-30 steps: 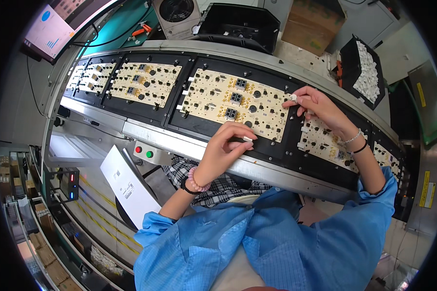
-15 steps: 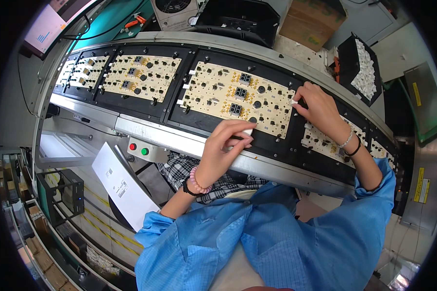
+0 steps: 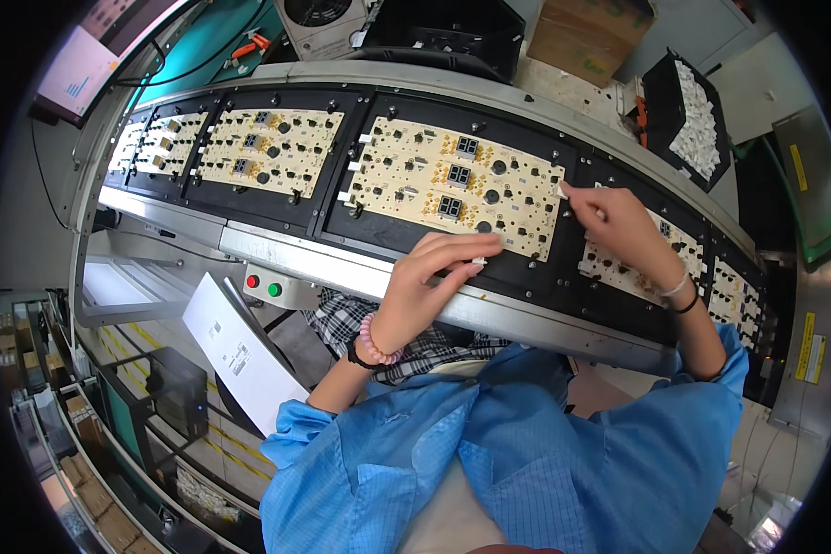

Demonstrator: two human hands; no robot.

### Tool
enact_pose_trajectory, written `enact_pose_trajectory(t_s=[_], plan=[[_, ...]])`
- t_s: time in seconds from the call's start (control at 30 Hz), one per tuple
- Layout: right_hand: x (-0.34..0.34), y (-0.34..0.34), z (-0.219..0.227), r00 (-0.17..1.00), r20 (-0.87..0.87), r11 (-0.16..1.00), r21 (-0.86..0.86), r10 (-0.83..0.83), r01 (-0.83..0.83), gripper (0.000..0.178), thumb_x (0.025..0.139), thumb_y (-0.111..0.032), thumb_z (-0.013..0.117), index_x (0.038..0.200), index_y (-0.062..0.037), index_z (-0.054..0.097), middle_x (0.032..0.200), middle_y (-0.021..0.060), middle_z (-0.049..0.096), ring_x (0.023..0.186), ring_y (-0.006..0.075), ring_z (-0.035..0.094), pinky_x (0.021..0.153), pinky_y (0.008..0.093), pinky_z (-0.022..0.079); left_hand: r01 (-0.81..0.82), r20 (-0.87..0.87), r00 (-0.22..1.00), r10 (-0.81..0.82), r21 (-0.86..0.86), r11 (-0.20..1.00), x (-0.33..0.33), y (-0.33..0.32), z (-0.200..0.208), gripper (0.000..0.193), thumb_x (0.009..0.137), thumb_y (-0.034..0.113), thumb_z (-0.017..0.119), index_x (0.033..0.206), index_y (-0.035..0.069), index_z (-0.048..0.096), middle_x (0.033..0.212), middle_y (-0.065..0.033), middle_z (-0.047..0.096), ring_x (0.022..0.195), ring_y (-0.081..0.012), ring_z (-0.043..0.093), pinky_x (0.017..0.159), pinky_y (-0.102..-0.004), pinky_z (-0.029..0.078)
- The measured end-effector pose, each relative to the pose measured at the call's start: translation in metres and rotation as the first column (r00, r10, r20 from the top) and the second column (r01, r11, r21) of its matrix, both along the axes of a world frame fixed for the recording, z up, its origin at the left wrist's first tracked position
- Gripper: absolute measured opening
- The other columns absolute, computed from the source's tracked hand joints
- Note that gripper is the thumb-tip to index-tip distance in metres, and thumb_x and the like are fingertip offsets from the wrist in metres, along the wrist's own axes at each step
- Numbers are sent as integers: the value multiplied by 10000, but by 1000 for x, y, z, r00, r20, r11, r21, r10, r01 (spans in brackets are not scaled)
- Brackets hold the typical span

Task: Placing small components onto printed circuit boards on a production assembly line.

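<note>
A cream circuit board [image 3: 402, 203] lies in a black carrier frame in front of me, with dark display blocks, round black parts and white connectors along its left edge. At the board's right edge, my right hand [image 3: 628, 235] has its fingers curled and a fingertip against a small white connector [image 3: 561, 190]. My left hand [image 3: 420, 286] is at the board's near edge, a small white plastic connector [image 3: 479, 262] between thumb and fingers. Its index finger stretches over the board's lower right part. The palm side of the left hand is hidden.
More boards in black frames [image 3: 268, 148] line the metal-edged conveyor [image 3: 295, 258] on both sides. A black bin of white connectors [image 3: 695, 120] stands at the far right, near a cardboard box [image 3: 589, 37]. A red-and-green button box [image 3: 277, 286] hangs on the near side.
My right hand has gone from a raised pinch to a lower, more curled pose at the connector. The left hand's fingers have stretched slightly right, and the white piece in them sits lower.
</note>
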State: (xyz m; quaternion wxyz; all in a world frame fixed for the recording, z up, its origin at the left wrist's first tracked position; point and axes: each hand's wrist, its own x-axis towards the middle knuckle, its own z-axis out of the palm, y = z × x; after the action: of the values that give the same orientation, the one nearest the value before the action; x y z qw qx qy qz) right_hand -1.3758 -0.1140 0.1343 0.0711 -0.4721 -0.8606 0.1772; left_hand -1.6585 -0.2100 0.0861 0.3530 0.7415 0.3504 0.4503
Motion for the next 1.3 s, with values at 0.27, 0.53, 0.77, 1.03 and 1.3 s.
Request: enact_pose_trajectory(t_s=[0.27,0.53,0.77,1.03,1.3], plan=[[36,1,22,229,-495,489,-868,-838,-88,403,993,-114,473,1359,46,414,949,26,528,781,26,468,559,156,407,52,182,983,6,-313,948,30,27,20,293,830,-44,669,1115,-34,606,975,-92,642,882,-143,658,805,-254,550],[62,-12,11,409,-633,639,-756,-657,-143,299,1034,-265,420,1183,-21,505,774,-40,481,534,-10,289,468,136,237,53,-358,934,3,147,988,75,73,15,134,843,55,643,969,18,614,879,-114,594,809,-295,611,691,-352,499],[72,-17,15,490,-598,680,-733,-634,-17,309,1028,-319,413,1148,-56,520,705,-67,470,521,-10,264,475,160,209,86,-460,888,23,214,973,90,70,13,131,838,77,619,944,21,568,881,-113,556,835,-297,595,716,-364,501],[65,-18,18,559,-577,728,-681,-596,73,306,1011,-332,418,1111,-73,548,716,-56,511,500,-9,250,459,170,192,81,-521,850,77,273,958,90,69,16,132,839,72,636,955,29,590,902,-99,574,842,-281,603,722,-350,496],[58,-16,18,565,-573,736,-670,-594,95,308,1002,-345,428,1111,-86,552,712,-50,517,505,-5,248,467,169,190,79,-441,897,17,199,977,87,71,11,153,839,81,642,972,25,594,902,-104,582,842,-285,608,723,-356,501]])
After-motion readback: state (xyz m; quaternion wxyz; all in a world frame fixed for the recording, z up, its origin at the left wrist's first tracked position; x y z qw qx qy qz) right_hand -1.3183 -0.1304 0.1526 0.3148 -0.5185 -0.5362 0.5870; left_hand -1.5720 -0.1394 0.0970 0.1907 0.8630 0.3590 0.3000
